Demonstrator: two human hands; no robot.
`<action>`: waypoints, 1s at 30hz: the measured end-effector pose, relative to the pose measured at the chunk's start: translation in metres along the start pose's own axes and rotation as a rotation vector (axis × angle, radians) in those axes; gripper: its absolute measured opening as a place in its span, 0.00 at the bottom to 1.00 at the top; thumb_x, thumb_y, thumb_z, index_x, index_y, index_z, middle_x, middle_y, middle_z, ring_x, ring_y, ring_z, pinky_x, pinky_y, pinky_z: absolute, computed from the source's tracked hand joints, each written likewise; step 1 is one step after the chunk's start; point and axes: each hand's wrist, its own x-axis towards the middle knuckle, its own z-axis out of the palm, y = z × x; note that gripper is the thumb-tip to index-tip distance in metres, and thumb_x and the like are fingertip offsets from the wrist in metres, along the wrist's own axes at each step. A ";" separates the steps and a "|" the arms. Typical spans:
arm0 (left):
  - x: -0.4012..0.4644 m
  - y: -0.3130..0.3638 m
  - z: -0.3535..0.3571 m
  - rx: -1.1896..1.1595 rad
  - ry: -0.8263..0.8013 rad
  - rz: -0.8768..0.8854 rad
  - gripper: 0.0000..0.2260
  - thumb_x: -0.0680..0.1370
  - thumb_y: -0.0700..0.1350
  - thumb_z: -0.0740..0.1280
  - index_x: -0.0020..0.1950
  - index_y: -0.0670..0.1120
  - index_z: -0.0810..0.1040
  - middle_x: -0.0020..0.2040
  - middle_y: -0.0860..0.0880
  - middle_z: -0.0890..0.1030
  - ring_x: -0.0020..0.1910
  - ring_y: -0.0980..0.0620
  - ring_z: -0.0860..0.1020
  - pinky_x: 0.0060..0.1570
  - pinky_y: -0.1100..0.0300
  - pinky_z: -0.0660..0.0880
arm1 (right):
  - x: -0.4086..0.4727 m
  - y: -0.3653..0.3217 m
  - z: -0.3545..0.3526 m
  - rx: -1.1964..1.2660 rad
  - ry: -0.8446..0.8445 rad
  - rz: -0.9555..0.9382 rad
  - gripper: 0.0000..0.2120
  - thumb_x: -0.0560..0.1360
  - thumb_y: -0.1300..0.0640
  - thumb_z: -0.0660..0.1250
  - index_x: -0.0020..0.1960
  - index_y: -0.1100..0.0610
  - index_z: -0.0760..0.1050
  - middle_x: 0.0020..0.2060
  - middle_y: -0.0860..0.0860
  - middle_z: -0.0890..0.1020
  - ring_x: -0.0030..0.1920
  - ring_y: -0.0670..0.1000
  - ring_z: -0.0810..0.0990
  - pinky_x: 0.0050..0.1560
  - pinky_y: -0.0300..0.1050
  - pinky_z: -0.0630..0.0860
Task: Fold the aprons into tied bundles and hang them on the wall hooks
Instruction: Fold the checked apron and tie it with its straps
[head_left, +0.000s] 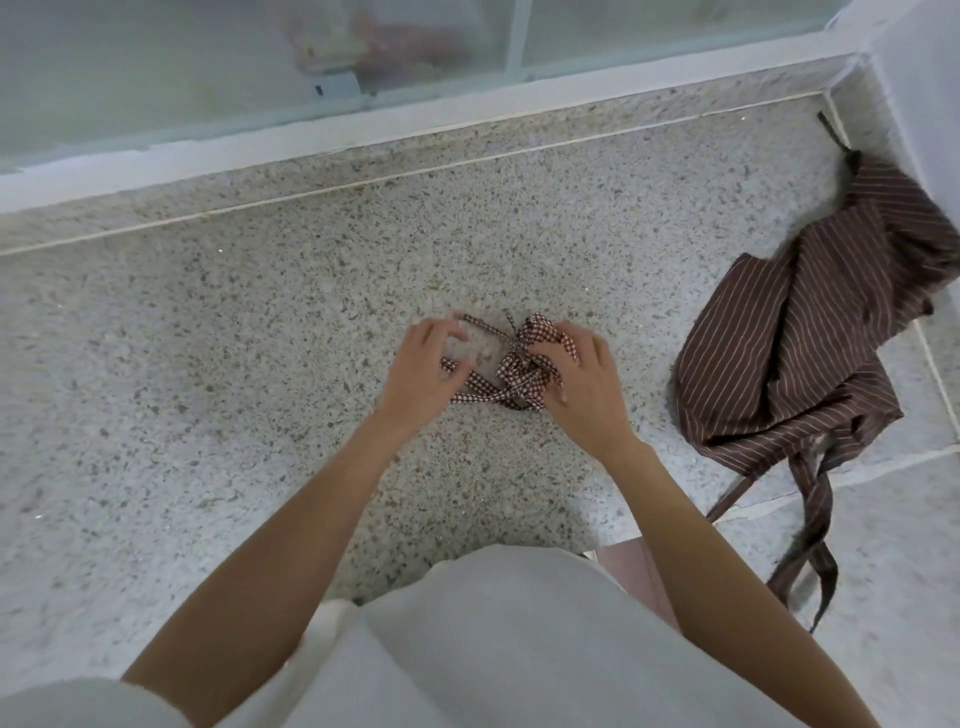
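On the speckled floor (260, 322), just below the white window ledge (363, 156), lies the checked apron (519, 371), bunched into a small bundle. My right hand (582, 379) grips the bundle, fingers curled into the cloth. My left hand (426, 371), just left of the bundle, has curled fingers over the checked ties (470, 387); I cannot tell whether it pinches one. Right of the bundle, well apart, a striped apron (810, 332) lies crumpled.

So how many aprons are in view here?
2: a small brown-and-white checked apron bundle on the floor between both hands, and a crumpled brown striped apron at right. None visibly hidden.
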 end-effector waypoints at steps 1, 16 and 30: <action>-0.012 -0.003 -0.001 0.034 -0.073 0.031 0.15 0.76 0.49 0.67 0.61 0.48 0.73 0.63 0.49 0.73 0.64 0.51 0.67 0.66 0.54 0.63 | -0.001 0.002 0.001 -0.037 -0.038 -0.054 0.22 0.70 0.60 0.61 0.63 0.50 0.71 0.70 0.56 0.65 0.71 0.62 0.59 0.69 0.58 0.57; -0.031 0.009 0.042 0.514 -0.112 -0.224 0.14 0.80 0.52 0.59 0.62 0.48 0.74 0.60 0.48 0.76 0.62 0.46 0.71 0.62 0.54 0.66 | 0.027 0.023 -0.001 0.272 -0.176 0.445 0.12 0.78 0.56 0.60 0.57 0.62 0.70 0.42 0.53 0.75 0.46 0.56 0.76 0.40 0.43 0.65; 0.031 0.057 0.036 -0.039 -0.317 -0.404 0.21 0.77 0.51 0.66 0.68 0.46 0.70 0.66 0.47 0.74 0.63 0.48 0.72 0.56 0.61 0.64 | 0.018 0.034 -0.002 0.504 -0.183 0.321 0.19 0.74 0.65 0.62 0.63 0.52 0.72 0.56 0.52 0.80 0.56 0.52 0.77 0.54 0.45 0.72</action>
